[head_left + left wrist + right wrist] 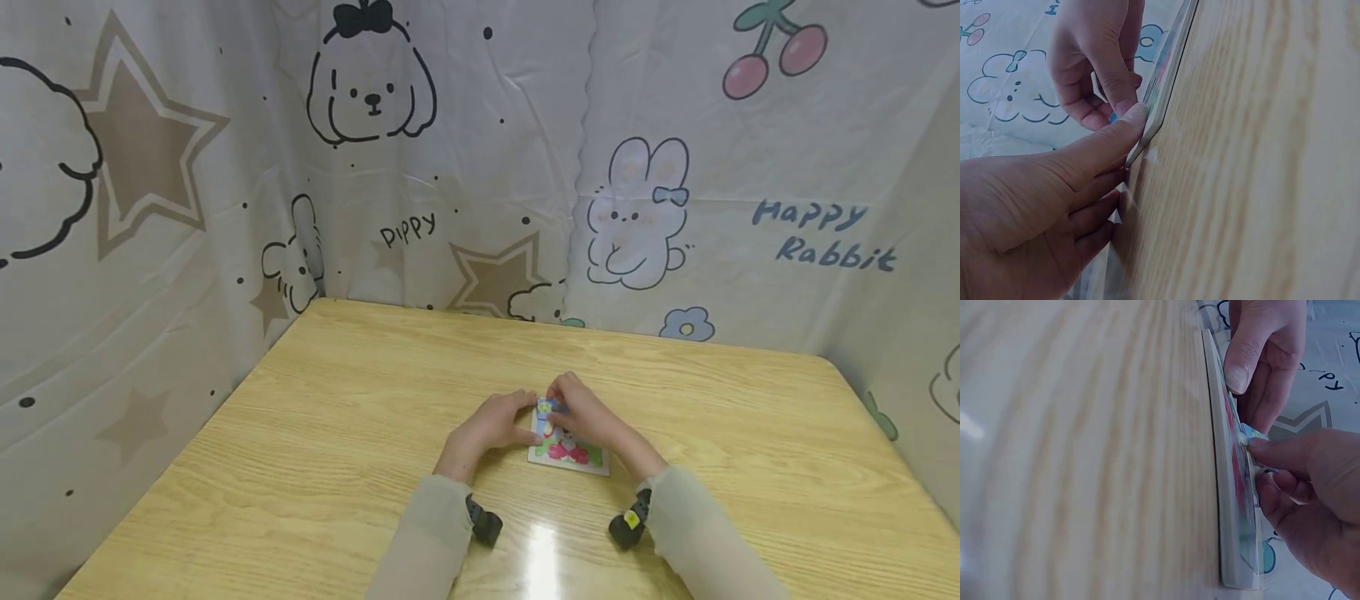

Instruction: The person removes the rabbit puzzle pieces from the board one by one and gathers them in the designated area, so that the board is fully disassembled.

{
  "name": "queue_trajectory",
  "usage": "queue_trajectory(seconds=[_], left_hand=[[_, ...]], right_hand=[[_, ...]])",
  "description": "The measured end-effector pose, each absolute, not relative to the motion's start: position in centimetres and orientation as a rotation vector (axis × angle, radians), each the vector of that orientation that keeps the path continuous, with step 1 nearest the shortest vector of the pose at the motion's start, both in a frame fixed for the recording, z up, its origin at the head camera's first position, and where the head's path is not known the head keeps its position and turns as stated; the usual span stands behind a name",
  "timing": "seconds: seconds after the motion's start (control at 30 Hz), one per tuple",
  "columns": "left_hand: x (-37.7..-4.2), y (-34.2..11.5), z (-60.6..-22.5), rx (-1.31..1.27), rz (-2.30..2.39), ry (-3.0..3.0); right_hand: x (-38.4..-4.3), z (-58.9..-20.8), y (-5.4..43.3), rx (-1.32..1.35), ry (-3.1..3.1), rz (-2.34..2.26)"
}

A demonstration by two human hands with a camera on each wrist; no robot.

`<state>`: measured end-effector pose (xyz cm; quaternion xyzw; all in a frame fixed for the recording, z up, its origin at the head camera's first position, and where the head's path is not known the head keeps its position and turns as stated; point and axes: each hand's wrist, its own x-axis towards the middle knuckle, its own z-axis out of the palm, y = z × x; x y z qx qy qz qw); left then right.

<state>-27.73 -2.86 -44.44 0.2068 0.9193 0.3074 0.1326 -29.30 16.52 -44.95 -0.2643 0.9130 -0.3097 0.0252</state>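
A small picture puzzle board [570, 454] with a white border lies flat on the table, showing red, pink, green and blue. At its left edge my left hand [493, 422] holds it, thumb on the rim of the face and fingers along the side. Over its upper part, my right hand [591, 414] pinches a small blue puzzle piece [1252, 432] between thumb and fingers. In the right wrist view this piece stands tilted up from the board's face. The right hand hides much of the board's upper right in the head view.
The light wooden table [360, 400] stretches around the board on all sides. Printed curtains [465, 167] with animals and stars hang behind and beside it. A black wrist camera [486, 527] sits on the left wrist and another black camera [627, 530] on the right.
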Motion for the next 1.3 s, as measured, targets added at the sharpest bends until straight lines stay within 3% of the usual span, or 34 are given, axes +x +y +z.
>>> queue_trajectory(seconds=[0.57,1.3], left_hand=[[-27.7,-2.8,-44.5,0.58,0.875,2.668],[-27.6,-2.8,-44.5,0.555,0.922,2.65]], right_hand=[[-28.7,-45.3,17.4,-0.53,2.79,-1.211],[-27.4,-44.9,21.0,-0.476,2.848,-1.159]])
